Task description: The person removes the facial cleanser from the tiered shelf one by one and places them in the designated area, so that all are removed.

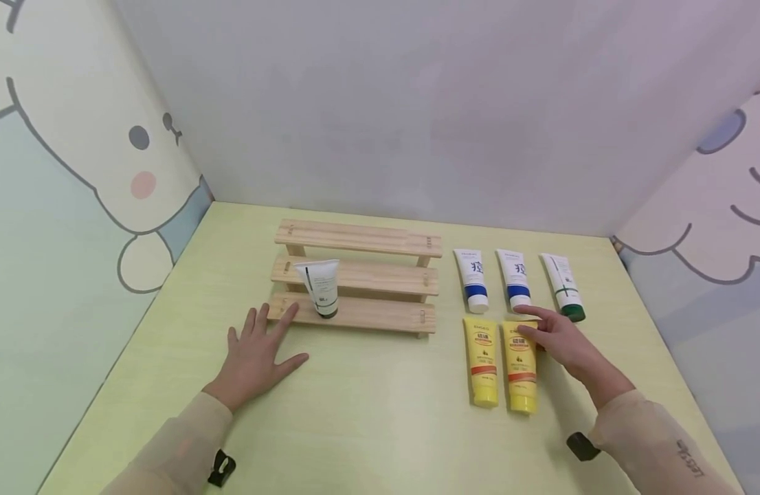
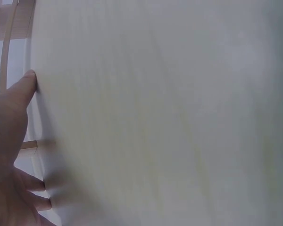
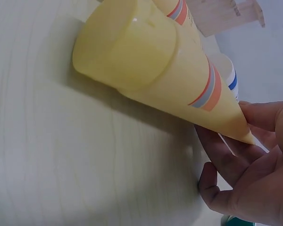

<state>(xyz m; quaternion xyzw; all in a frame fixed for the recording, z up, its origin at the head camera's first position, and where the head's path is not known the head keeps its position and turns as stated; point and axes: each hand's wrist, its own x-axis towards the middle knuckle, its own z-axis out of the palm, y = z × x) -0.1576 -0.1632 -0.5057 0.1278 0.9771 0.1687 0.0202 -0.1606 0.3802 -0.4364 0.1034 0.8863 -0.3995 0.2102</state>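
My right hand [image 1: 559, 338] is at the flat end of the right-hand yellow tube [image 1: 521, 368], pinching it. In the right wrist view the thumb is on one face of this yellow tube [image 3: 193, 80] and fingers reach behind it. Another yellow tube [image 1: 482, 361] lies just left of it. My left hand [image 1: 250, 361] rests with spread fingers by the left end of a three-step wooden rack [image 1: 380, 316], fingertips at its lowest step. A white tube with a dark green cap [image 1: 322, 285] stands cap-down on that step, close to the left index finger.
Behind the yellow tubes lie two white tubes with blue-banded caps, one left [image 1: 471, 275] and one right [image 1: 513, 275]. Farther right lies a white tube with a green cap [image 1: 564, 285]. Printed walls border the pale wooden table [image 1: 380, 440] at both sides, and a plain wall closes the back.
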